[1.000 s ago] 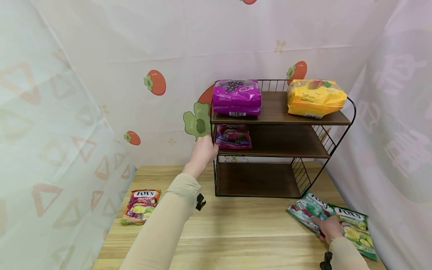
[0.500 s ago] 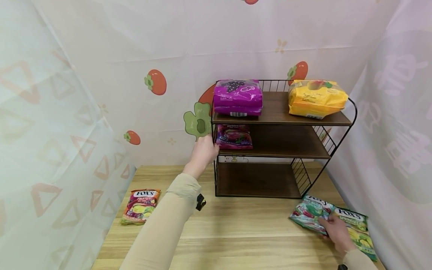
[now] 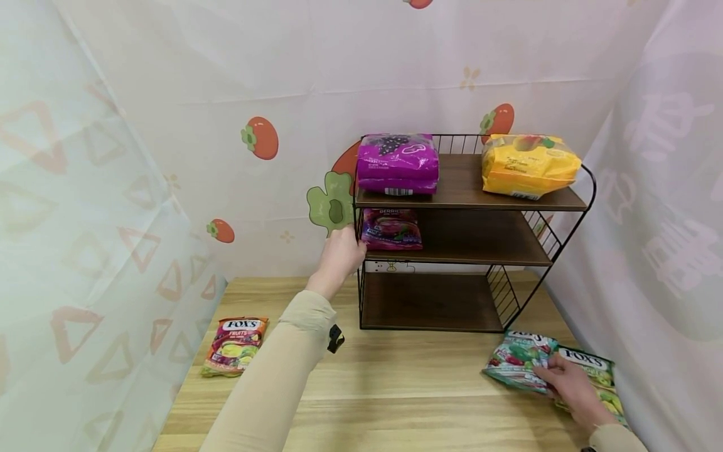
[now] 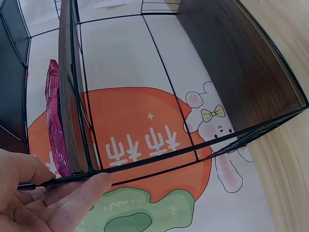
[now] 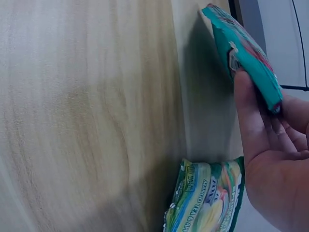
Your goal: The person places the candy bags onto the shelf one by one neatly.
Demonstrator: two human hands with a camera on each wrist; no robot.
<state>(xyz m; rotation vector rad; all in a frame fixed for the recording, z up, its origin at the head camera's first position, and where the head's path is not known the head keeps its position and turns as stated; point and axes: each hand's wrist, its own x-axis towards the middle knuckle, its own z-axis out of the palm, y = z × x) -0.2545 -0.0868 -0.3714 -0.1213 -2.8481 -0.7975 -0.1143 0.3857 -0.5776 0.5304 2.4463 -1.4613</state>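
Compared with a second ago, the right hand (image 3: 573,386) is sitting farther toward the tabletop's right edge and is covering more of the green bag (image 3: 584,360). The teal bag (image 3: 519,361) is now lying less slanted, in front of the rack's lower right corner. The right hand is pinching it between thumb and fingers, and the right wrist view is showing the held end standing off the tabletop (image 3: 395,389); whether the far end is touching, I cannot tell. The left hand (image 3: 339,254) is still gripping the rack (image 3: 432,301), fingers curling round its left side at the middle shelf.

The red bag (image 3: 236,345) is staying put near the tabletop's left edge. On the rack, a purple bag (image 3: 398,169) is filling the top shelf's left end, a yellow bag (image 3: 528,166) is resting toward its right end, and a berry bag (image 3: 391,229) is occupying the middle shelf's left end. The tabletop is showing pale wood grain, and white cloth (image 3: 198,157) printed with strawberries is hanging behind the tabletop's back edge.
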